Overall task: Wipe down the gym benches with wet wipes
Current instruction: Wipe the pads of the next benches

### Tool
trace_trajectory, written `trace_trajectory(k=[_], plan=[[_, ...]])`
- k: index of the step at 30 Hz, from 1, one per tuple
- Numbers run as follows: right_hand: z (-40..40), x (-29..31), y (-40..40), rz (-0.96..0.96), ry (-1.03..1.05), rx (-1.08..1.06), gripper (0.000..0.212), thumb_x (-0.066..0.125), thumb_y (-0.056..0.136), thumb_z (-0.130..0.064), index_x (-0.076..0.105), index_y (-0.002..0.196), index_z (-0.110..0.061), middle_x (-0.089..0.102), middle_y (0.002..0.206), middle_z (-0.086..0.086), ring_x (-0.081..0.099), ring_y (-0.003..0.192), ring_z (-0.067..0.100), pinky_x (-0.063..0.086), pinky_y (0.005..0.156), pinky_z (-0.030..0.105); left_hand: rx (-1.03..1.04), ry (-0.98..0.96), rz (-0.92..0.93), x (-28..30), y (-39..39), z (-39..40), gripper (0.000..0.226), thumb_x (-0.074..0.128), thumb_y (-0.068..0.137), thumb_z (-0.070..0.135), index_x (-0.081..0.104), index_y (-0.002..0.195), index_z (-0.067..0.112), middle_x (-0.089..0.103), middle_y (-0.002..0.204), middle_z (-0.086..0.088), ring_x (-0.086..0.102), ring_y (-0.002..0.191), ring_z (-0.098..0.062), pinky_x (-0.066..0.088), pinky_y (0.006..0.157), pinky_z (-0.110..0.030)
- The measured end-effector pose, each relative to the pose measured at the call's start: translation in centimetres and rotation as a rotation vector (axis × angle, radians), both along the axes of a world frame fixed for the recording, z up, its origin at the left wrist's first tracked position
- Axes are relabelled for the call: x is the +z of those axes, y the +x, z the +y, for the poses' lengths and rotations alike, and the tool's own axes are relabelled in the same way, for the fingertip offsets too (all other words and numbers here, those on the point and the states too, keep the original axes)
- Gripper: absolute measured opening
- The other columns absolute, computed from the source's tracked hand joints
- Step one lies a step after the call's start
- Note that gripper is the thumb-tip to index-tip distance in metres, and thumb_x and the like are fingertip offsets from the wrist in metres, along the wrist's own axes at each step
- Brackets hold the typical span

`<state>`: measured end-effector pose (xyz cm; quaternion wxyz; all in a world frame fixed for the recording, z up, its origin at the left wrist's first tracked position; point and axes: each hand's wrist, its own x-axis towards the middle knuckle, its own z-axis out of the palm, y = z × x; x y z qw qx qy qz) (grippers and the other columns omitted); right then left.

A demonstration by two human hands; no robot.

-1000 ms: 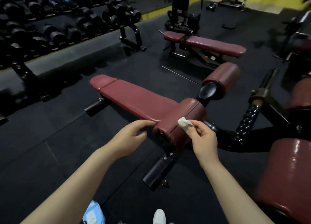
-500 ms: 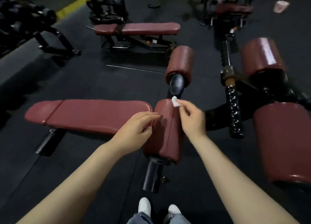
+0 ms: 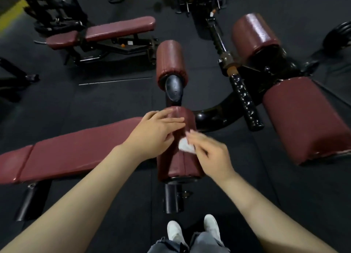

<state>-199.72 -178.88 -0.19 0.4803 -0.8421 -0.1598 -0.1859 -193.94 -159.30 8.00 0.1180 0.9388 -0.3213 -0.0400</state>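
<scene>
A maroon padded bench runs from the left edge to the middle, ending in a maroon roller pad just in front of me. My right hand holds a small white wet wipe against the top of that roller pad; the hand is blurred. My left hand rests on the roller pad's far end with its fingers stretched across it, close beside the wipe.
A second roller pad stands beyond on a black post. Two large maroon pads and a black knurled bar lie to the right. Another maroon bench stands at the back left. Black rubber floor lies all around; my white shoes are below.
The view has tilted down and closer. My right hand has brought the wipe from the roller pad's far end back toward me, onto its top. My left hand slid further onto the pad.
</scene>
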Motion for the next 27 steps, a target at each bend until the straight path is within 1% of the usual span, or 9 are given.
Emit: trace_trajectory(k=[2, 6, 10, 13, 15, 18, 22, 24, 27], plan=[[0.5, 0.1, 4.7, 0.01, 0.011, -0.048, 0.029, 0.055, 0.089, 0.007, 0.074, 0.107, -0.005, 0.07, 0.118, 0.004, 0.062, 0.117, 0.013, 0.049, 0.102, 0.036, 0.027, 0.012, -0.019, -0.4, -0.2, 0.8, 0.053, 0.047, 0.092, 0.018, 0.049, 0.141, 0.038, 0.04, 0.149, 0.023, 0.023, 0.146, -0.008, 0.022, 0.117, -0.039], [1.1, 1.6, 9.6, 0.088, 0.057, -0.109, 0.029, 0.056, 0.089, 0.006, 0.075, 0.106, -0.007, 0.071, 0.116, 0.003, 0.061, 0.116, 0.008, 0.045, 0.103, 0.023, 0.109, -0.028, 0.007, -1.6, -0.8, 2.8, 0.056, 0.048, 0.089, 0.015, 0.048, 0.142, 0.035, 0.041, 0.148, 0.023, 0.027, 0.145, -0.009, 0.027, 0.116, -0.04], [1.1, 2.2, 4.7, 0.115, -0.026, 0.036, 0.031, 0.061, 0.086, 0.004, 0.074, 0.11, -0.011, 0.07, 0.117, 0.002, 0.062, 0.116, 0.011, 0.045, 0.105, 0.03, 0.163, -0.075, 0.066, -2.7, -1.3, 3.9, 0.059, 0.045, 0.088, 0.017, 0.045, 0.144, 0.037, 0.035, 0.15, 0.026, 0.023, 0.146, -0.007, 0.024, 0.116, -0.037], [0.8, 1.9, -1.6, 0.008, -0.128, 0.255, 0.028, 0.063, 0.087, 0.003, 0.075, 0.108, -0.012, 0.07, 0.119, 0.002, 0.061, 0.12, 0.014, 0.045, 0.106, 0.034, 0.225, -0.149, 0.135, -3.4, -1.7, 4.5, 0.066, 0.038, 0.082, 0.021, 0.042, 0.145, 0.037, 0.03, 0.15, 0.031, 0.021, 0.146, -0.004, 0.022, 0.118, -0.036], [0.7, 2.3, -1.5, -0.072, -0.18, 0.325, 0.024, 0.062, 0.088, 0.0, 0.076, 0.104, -0.011, 0.07, 0.117, 0.004, 0.061, 0.119, 0.014, 0.045, 0.106, 0.033, 0.251, -0.215, 0.192, -3.9, -2.0, 4.9, 0.069, 0.037, 0.079, 0.018, 0.041, 0.146, 0.036, 0.029, 0.15, 0.033, 0.02, 0.146, -0.001, 0.021, 0.119, -0.038], [1.4, 3.0, 4.9, -0.091, -0.287, 0.206, 0.029, 0.057, 0.085, -0.002, 0.076, 0.104, -0.013, 0.07, 0.118, 0.006, 0.058, 0.118, 0.015, 0.04, 0.108, 0.028, 0.267, -0.272, 0.221, -4.8, -2.1, 5.3, 0.069, 0.041, 0.08, 0.014, 0.042, 0.145, 0.037, 0.028, 0.147, 0.038, 0.02, 0.146, 0.0, 0.025, 0.119, -0.044], [2.4, 3.6, 10.8, 0.106, -0.106, -0.059, 0.03, 0.059, 0.087, 0.001, 0.077, 0.104, -0.016, 0.073, 0.111, 0.0, 0.065, 0.11, 0.012, 0.049, 0.099, 0.034, 0.307, -0.339, 0.27, -5.2, -2.5, 5.3, 0.072, 0.047, 0.086, -0.004, 0.042, 0.146, 0.035, 0.03, 0.148, 0.035, 0.017, 0.145, 0.004, 0.022, 0.121, -0.04], [2.1, 3.7, 8.5, 0.131, -0.076, -0.032, 0.029, 0.061, 0.087, 0.002, 0.077, 0.103, -0.016, 0.073, 0.11, -0.001, 0.064, 0.109, 0.006, 0.049, 0.098, 0.029, 0.315, -0.351, 0.285, -5.0, -2.4, 5.3, 0.071, 0.045, 0.086, -0.004, 0.043, 0.145, 0.035, 0.031, 0.148, 0.034, 0.017, 0.145, 0.005, 0.022, 0.121, -0.039], [0.0, 3.5, 1.3, 0.108, -0.1, 0.188, 0.025, 0.064, 0.086, 0.002, 0.077, 0.102, -0.013, 0.073, 0.109, -0.003, 0.066, 0.108, 0.005, 0.051, 0.097, 0.03, 0.278, -0.298, 0.229, -4.6, -1.9, 5.3, 0.067, 0.045, 0.084, 0.007, 0.042, 0.146, 0.034, 0.03, 0.151, 0.029, 0.015, 0.147, 0.0, 0.02, 0.121, -0.041]])
